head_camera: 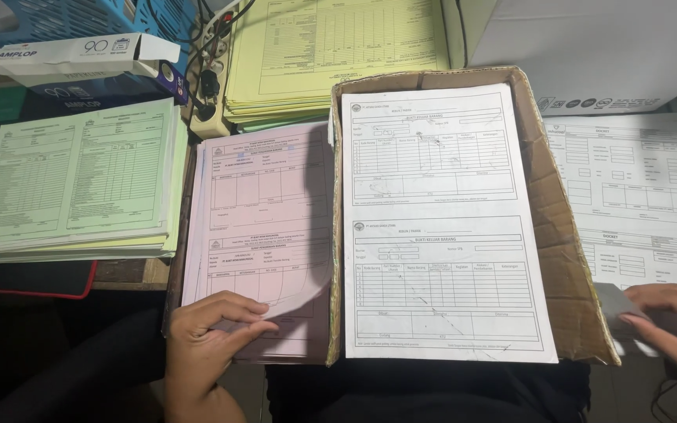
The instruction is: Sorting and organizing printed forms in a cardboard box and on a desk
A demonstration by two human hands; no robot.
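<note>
1. Left hand (209,345): fingers pinched on the curled lower corner of the top pink form (264,235), stacked left of the cardboard box (566,258).
2. Right hand (671,325): fingers loosely bent, resting on a grey sheet (613,301) at the right edge.
3. White form (440,227): lies in the box.
4. Green forms (80,184): stack, far left.
5. Yellow forms (331,47): stack, top centre.

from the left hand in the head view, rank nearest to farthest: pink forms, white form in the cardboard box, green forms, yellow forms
1. Pink forms: the left hand is lifting a corner of the top sheet.
2. White form in the cardboard box, just to the hand's right.
3. Green forms, up and to the left.
4. Yellow forms, at the far top, farthest.
</note>
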